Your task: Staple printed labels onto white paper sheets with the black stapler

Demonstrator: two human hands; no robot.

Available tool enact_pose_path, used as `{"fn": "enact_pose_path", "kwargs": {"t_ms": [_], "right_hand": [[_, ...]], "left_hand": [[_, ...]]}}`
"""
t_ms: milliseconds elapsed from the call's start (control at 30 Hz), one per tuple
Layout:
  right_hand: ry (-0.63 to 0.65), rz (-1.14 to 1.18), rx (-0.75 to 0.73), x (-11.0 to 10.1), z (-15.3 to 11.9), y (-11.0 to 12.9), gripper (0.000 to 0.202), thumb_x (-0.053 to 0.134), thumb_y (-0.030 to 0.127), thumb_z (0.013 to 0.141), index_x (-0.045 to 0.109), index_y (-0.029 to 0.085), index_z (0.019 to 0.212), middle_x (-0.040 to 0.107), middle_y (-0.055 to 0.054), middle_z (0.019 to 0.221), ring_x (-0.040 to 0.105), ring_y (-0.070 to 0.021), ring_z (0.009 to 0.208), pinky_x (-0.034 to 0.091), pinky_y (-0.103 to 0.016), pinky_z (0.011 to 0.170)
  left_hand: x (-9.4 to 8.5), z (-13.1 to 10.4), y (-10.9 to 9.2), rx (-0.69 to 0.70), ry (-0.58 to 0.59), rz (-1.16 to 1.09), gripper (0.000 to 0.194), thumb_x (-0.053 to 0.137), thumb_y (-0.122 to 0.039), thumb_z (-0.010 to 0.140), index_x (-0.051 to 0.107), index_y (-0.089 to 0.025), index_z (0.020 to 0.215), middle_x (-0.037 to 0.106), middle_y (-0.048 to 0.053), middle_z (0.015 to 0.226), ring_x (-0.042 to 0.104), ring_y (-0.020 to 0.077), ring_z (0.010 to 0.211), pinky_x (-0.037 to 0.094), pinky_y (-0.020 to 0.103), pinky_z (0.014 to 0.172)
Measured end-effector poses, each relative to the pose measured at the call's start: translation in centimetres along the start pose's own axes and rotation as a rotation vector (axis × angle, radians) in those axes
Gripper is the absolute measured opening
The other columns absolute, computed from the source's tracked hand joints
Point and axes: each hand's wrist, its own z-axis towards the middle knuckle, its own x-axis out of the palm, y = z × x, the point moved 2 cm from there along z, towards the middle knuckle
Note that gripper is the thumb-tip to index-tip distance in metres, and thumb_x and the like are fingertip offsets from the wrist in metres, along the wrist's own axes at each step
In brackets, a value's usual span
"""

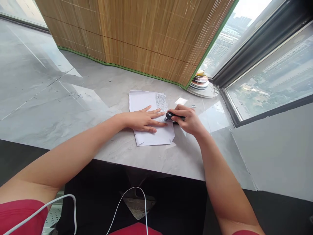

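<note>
White paper [154, 138] lies on the grey marble-look ledge, with a dense patch of small dark marks that look like staples [160, 100] along its upper right side. Fingers spread, my left hand [144, 120] presses flat on the paper. My right hand [187, 119] is wrapped round a black stapler [171, 115], whose front end sits at the paper's right edge beside my left fingertips. The stapler's rear part is hidden by my right hand. Just beyond that hand is a small strip of staples [194, 106].
A bamboo blind [137, 39] with green edging hangs behind the paper. Stacked round plates or discs [201, 85] stand in the window corner. Tiny dark bits are scattered on the left of the ledge [97, 137]. A white cable [117, 209] loops below the front edge.
</note>
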Motion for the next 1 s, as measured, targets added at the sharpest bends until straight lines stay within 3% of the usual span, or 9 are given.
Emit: {"fn": "enact_pose_path", "kwargs": {"t_ms": [300,467,700,1000], "right_hand": [[-0.139,0.012,0.071,-1.2,0.0,-2.1,0.027,0.058,0.029,0.099,0.081,0.028,0.113,0.073,-0.007,0.097,0.065,-0.0244,0.089,0.051,-0.039,0.084],[-0.192,-0.072,0.088,-1.3,-0.1,-3.0,0.026,0.06,0.028,0.098,0.082,0.029,0.112,0.073,-0.008,0.095,0.065,-0.0263,0.091,0.051,-0.04,0.084],[-0.253,-0.15,0.197,-1.9,-0.4,-4.0,0.024,0.062,0.036,0.099,0.082,0.028,0.109,0.071,-0.009,0.091,0.064,-0.027,0.09,0.049,-0.038,0.076],[-0.25,-0.137,0.199,-1.9,-0.3,-3.7,0.023,0.061,0.037,0.101,0.082,0.028,0.103,0.069,-0.008,0.088,0.063,-0.0263,0.088,0.047,-0.038,0.076]], "left_hand": [[-0.5,-0.1,-0.1,0.018,0.041,0.032,0.061,0.053,-0.061,0.102,0.044,-0.048,0.161,0.013,-0.007,0.179,0.012,0.0334,0.166,0.003,0.054,0.135],[-0.7,-0.2,-0.1,-0.02,0.037,0.044,0.079,0.053,-0.063,0.102,0.025,-0.036,0.17,0.019,0.003,0.179,0.012,0.0297,0.167,0.005,0.051,0.135],[-0.9,0.0,-0.3,0.006,0.039,0.054,0.064,0.055,-0.06,0.103,0.044,-0.032,0.159,0.024,0.005,0.178,0.014,0.0297,0.167,0.004,0.055,0.135],[-0.9,0.0,-0.1,0.004,0.047,0.046,0.066,0.053,-0.062,0.104,0.04,-0.033,0.162,0.024,0.004,0.178,0.014,0.0295,0.167,0.002,0.054,0.135]]}}
